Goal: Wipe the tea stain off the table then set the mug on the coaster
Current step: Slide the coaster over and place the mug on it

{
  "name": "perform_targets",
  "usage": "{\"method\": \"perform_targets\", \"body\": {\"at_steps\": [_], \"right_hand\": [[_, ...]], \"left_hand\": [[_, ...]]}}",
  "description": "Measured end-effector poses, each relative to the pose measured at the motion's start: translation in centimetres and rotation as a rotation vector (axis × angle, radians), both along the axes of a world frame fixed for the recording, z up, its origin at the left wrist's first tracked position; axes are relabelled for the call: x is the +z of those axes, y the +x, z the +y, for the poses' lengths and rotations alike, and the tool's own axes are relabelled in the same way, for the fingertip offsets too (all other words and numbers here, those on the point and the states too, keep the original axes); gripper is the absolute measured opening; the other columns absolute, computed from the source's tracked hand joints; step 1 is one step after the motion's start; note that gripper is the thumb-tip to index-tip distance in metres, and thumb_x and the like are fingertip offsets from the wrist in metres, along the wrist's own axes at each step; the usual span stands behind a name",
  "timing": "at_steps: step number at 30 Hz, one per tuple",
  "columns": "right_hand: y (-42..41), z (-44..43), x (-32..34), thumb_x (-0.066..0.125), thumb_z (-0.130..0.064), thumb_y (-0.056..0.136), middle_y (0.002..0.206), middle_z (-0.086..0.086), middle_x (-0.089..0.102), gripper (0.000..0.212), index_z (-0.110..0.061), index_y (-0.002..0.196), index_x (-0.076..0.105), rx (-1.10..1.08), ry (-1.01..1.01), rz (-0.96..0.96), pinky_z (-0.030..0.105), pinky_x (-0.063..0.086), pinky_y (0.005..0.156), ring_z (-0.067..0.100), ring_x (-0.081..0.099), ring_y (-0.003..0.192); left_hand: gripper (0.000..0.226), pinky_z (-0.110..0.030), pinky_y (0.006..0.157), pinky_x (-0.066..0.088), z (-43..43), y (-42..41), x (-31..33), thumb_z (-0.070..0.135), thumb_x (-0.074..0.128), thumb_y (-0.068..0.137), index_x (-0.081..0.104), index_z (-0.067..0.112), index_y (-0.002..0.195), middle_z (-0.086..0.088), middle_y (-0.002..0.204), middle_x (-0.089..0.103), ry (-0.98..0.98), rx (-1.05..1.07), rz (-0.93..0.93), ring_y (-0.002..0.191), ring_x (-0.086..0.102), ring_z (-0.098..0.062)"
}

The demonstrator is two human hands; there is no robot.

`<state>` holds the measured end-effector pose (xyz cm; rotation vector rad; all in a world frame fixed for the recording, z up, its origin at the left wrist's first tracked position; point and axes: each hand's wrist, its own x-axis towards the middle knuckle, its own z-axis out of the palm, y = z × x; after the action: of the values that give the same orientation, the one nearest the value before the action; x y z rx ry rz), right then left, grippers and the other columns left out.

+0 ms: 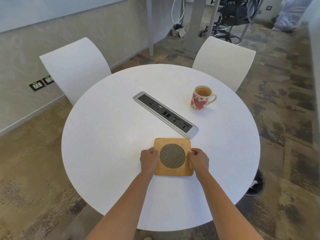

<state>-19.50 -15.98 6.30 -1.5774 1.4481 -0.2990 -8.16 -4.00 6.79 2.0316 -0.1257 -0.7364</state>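
Two hands grip one square wooden coaster (pixel 173 157) with a round woven-mesh centre, flat on the near part of the round white bench (pixel 107 135): left hand (pixel 149 161) curled on its left edge, right hand (pixel 198 159) pinching its right edge. One cream mug (pixel 200 100) with red hearts, full of tea, stands upright at the far right, well apart from the coaster, handle pointing right. One silver-rimmed socket strip (pixel 165 114) runs diagonally between them; two white curved chairs (pixel 74 66) stand behind, on mottled brown carpet.
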Motion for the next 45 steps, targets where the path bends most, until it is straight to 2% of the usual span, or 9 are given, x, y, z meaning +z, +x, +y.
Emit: {"method": "perform_targets", "body": {"at_steps": [3,5,6,8,12,15,22,31,45], "right_hand": [[0.0,-0.2,-0.2,0.053,-0.016,0.088,0.114,0.007,0.065,0.033,-0.010,0.119,0.060,0.015,-0.004,0.010,0.035,0.046,0.089,0.024,0.057,0.108],[0.0,-0.1,-0.3,0.054,-0.014,0.087,0.113,0.008,0.064,0.033,-0.008,0.119,0.060,0.030,-0.012,0.014,0.034,0.046,0.087,0.025,0.057,0.106],[0.0,0.0,-0.3,0.054,-0.014,0.087,0.113,0.008,0.064,0.033,-0.008,0.118,0.060,0.031,-0.015,0.016,0.034,0.045,0.086,0.025,0.057,0.105],[0.1,0.1,-0.4,0.054,-0.014,0.086,0.113,0.009,0.063,0.033,-0.009,0.118,0.060,0.034,-0.022,0.021,0.034,0.045,0.086,0.026,0.058,0.103],[0.1,0.3,-0.6,0.055,-0.015,0.085,0.116,0.011,0.059,0.033,-0.010,0.118,0.058,0.054,-0.040,0.045,0.038,0.046,0.091,0.028,0.056,0.105],[0.1,0.4,-0.2,0.055,-0.016,0.088,0.122,0.012,0.052,0.038,-0.010,0.125,0.053,0.062,-0.106,0.075,0.038,0.039,0.095,0.030,0.046,0.116],[1.1,-2.7,3.1,0.060,-0.019,0.088,0.121,0.013,0.054,0.039,-0.011,0.126,0.052,0.100,-0.350,-0.005,0.036,0.037,0.092,0.031,0.042,0.115],[2.8,-11.2,7.5,0.066,-0.023,0.086,0.122,0.011,0.055,0.045,-0.014,0.128,0.051,0.161,-0.430,-0.068,0.033,0.037,0.095,0.028,0.046,0.118],[7.9,-28.1,7.3,0.085,-0.035,0.065,0.150,0.008,0.030,0.105,-0.020,0.147,0.021,0.565,-0.449,0.149,0.042,0.030,0.107,0.028,0.028,0.135]], "left_hand": [[0.014,-0.023,0.045,0.016,-0.1,0.0,-0.2,0.005,0.039,0.079,0.046,0.013,0.070,-0.013,0.073,0.032,0.014,-0.014,-0.003,0.058,0.024,-0.020],[0.018,-0.021,0.046,0.028,-0.2,0.0,-0.6,0.007,0.040,0.083,0.057,0.005,0.076,-0.024,0.082,0.046,0.017,-0.010,0.005,0.060,0.047,-0.028],[0.025,-0.023,0.053,0.038,-0.2,0.1,-0.8,0.009,0.041,0.085,0.064,0.000,0.091,-0.029,0.099,0.055,0.022,-0.004,0.004,0.080,0.059,-0.034],[0.036,-0.032,0.066,0.044,-0.4,0.1,-1.0,0.010,0.041,0.087,0.059,-0.006,0.113,-0.032,0.126,0.050,0.051,0.000,-0.009,0.108,0.054,-0.041],[0.038,-0.053,0.091,0.043,-0.5,-0.3,-1.2,0.008,0.042,0.086,0.047,-0.015,0.116,-0.037,0.127,0.045,0.084,-0.005,-0.052,0.116,0.046,-0.048],[0.040,-0.041,0.100,0.037,-0.7,-0.7,-0.6,0.013,0.044,0.092,0.053,0.001,0.128,-0.019,0.133,0.044,0.092,-0.001,-0.099,0.125,0.041,-0.033],[0.032,-0.034,0.098,0.036,-3.0,0.7,1.7,0.014,0.050,0.092,0.056,0.016,0.123,-0.007,0.129,0.044,-0.042,-0.123,-0.288,0.125,0.037,-0.022],[0.037,-0.036,0.100,0.041,-10.9,3.6,5.9,0.015,0.058,0.089,0.054,0.017,0.125,-0.005,0.128,0.046,-0.183,-0.318,-0.445,0.122,0.042,-0.020],[0.102,-0.036,0.108,0.028,-27.4,8.3,4.8,0.032,0.084,0.067,0.022,0.016,0.146,-0.005,0.149,0.034,-0.126,-0.562,-0.376,0.137,0.031,-0.022]]}}
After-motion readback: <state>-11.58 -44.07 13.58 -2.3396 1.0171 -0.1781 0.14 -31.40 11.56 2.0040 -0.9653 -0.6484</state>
